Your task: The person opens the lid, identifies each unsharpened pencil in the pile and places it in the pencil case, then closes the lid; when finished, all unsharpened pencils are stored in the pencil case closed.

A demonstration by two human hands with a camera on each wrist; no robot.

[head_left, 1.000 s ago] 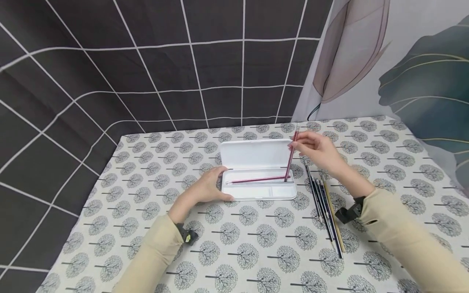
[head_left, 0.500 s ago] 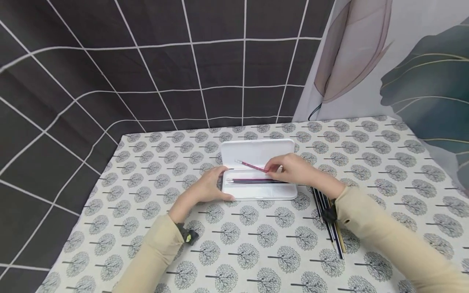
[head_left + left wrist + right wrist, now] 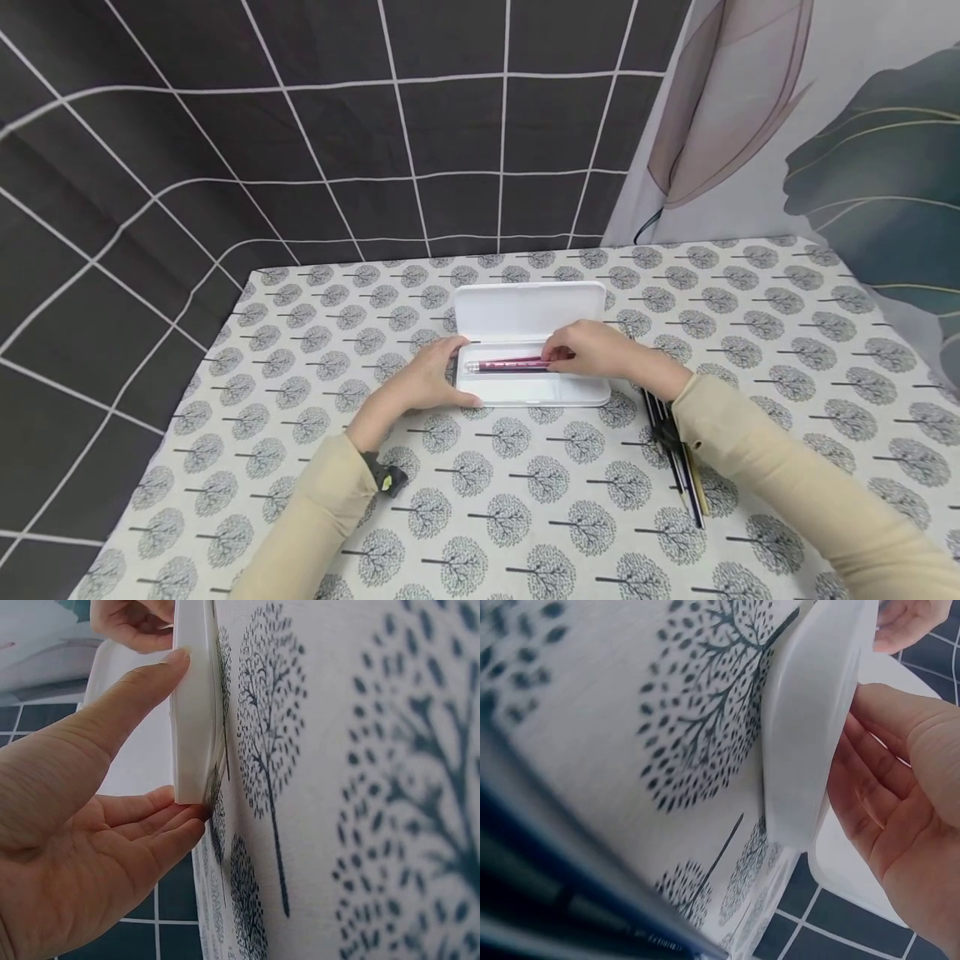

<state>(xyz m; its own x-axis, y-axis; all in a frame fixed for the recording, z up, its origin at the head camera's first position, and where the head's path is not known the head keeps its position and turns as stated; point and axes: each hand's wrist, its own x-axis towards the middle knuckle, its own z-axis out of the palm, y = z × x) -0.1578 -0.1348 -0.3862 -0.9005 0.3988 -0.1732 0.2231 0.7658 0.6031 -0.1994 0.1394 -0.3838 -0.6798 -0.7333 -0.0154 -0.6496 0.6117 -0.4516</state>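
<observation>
A white pencil case lies with its lid raised at the back. My left hand grips its left end, thumb at the front edge and fingers at the end wall; the left wrist view shows this close up. Over the right part of the case, my right hand pinches a red pencil, laid lengthwise in the back compartment with its pale end to the left. More pencils lie there, partly covered by the hand. In the right wrist view, the case wall hides the right fingertips.
Several dark and yellowish pencils lie in a loose bunch right of the case, partly under the right forearm. The tablecloth has a tree print. A dark checked cloth hangs behind the table.
The right hand has tipped the red pencil from upright to flat and brought it left and down into the case. My left hand stays at the case's left end.
</observation>
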